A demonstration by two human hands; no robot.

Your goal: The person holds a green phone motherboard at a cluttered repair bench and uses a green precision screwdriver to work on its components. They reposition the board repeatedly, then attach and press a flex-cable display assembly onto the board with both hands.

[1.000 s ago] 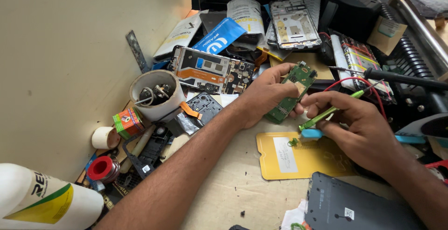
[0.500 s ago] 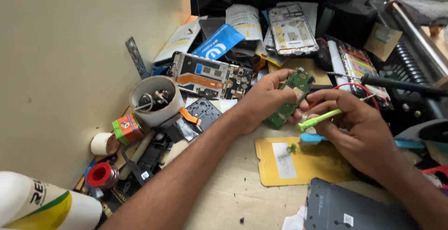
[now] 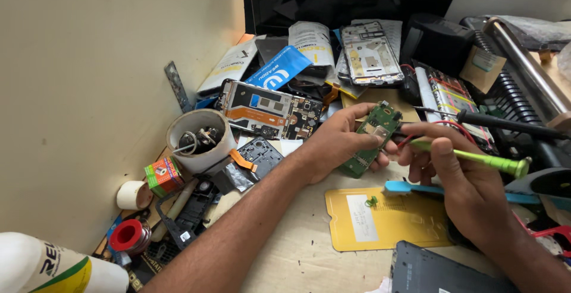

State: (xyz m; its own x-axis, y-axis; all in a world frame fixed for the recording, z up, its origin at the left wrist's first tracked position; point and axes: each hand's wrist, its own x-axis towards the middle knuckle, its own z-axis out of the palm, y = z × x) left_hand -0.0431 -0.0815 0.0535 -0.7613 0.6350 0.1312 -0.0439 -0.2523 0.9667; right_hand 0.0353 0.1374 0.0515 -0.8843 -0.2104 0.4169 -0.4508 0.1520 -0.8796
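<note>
Board: small green circuit board [image 3: 373, 139] held above the wooden bench [image 3: 297, 251], long axis running diagonally from upper right to lower left, component face up toward the camera. Top end sits near the phone frames, bottom end hangs over the bench edge of the yellow card [image 3: 386, 219].

Containers: white round cup [image 3: 199, 140] left of the board, holding loose metal bits and small parts, can't tell exactly what. Small orange box [image 3: 163, 175] just beside it, closed.

Grip: left hand [image 3: 333, 144] clamped on the board, thumb on the top face, fingers wrapped underneath. Right hand [image 3: 470, 189] closed around a green-handled screwdriver [image 3: 476, 157], handle end pointing right, tip end at the board's right edge under the fingers; tip contact itself is hidden. Red wire [image 3: 443, 125] loops over the right hand's knuckles.

Blue-handled tool [image 3: 410, 187] lies on the bench just under the right hand.
</note>
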